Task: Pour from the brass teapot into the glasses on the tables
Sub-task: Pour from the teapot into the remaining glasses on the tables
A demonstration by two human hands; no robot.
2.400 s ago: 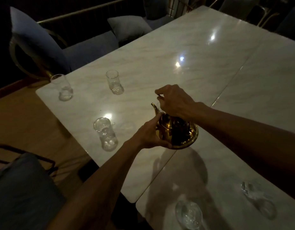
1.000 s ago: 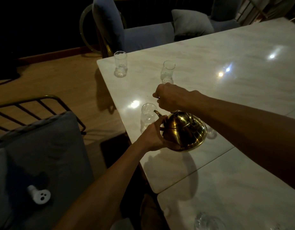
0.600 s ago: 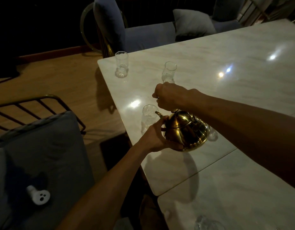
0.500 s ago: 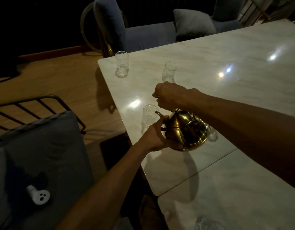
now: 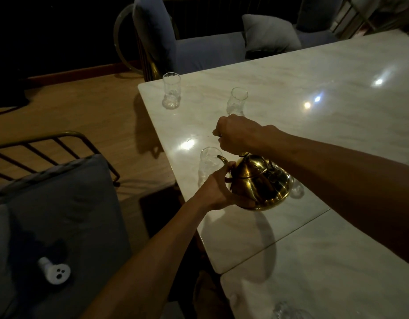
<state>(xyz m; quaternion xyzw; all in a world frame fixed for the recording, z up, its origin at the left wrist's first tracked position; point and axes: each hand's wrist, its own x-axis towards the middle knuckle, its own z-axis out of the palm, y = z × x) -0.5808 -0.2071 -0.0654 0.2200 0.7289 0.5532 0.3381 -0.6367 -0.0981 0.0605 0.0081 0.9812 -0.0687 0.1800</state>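
The brass teapot (image 5: 260, 184) hangs above the marble table (image 5: 291, 111), tilted to the left. My right hand (image 5: 237, 134) is shut on its handle from above. My left hand (image 5: 218, 189) cups its lower left side. Its spout reaches the rim of a clear glass (image 5: 207, 164) near the table's left edge. Two more glasses stand farther back, one at the corner (image 5: 171, 90) and one behind my right hand (image 5: 237, 101). Another glass (image 5: 296, 188) peeks out to the right of the pot.
A second marble table (image 5: 337, 261) abuts at the front right, with a glass (image 5: 288, 310) at the bottom edge. A grey cushioned chair (image 5: 56, 215) with a small white object (image 5: 55, 271) stands left. A blue sofa with a grey cushion (image 5: 268, 34) lies behind.
The view swung left from the earlier frames. The teapot, held in both hands, has shifted to the near-left glass and now tilts with its spout at the rim.
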